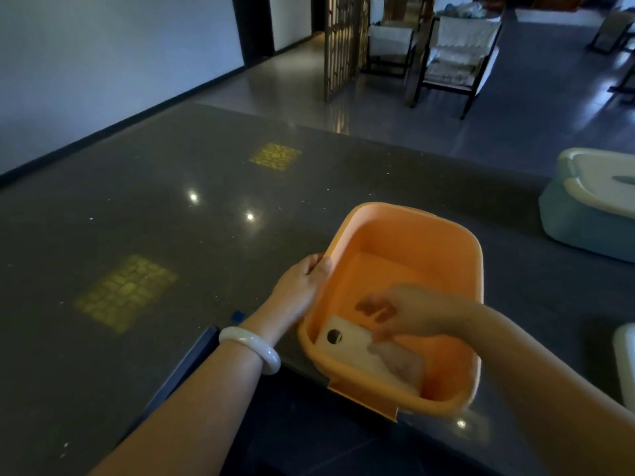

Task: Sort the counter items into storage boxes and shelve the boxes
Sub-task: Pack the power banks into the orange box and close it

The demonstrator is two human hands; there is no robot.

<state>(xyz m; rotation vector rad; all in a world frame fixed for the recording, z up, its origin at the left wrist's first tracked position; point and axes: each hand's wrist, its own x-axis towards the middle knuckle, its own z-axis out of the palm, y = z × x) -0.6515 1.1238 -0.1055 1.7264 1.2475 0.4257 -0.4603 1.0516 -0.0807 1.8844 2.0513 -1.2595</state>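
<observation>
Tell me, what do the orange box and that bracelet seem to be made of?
The orange box looks like moulded plastic: matte, even colour, rounded rim. The bracelet on the left wrist looks like pale polished stone, maybe jade or glass: milky and glossy.

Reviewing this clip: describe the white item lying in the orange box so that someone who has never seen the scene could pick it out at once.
Start at the dark counter and find the orange box at its near edge, gripped on its side rim by the left hand. Inside, at the near end of the floor, just below the right hand, lies the flat white packet. A round hole near one corner sets it apart; nothing else shows in the box.
</observation>
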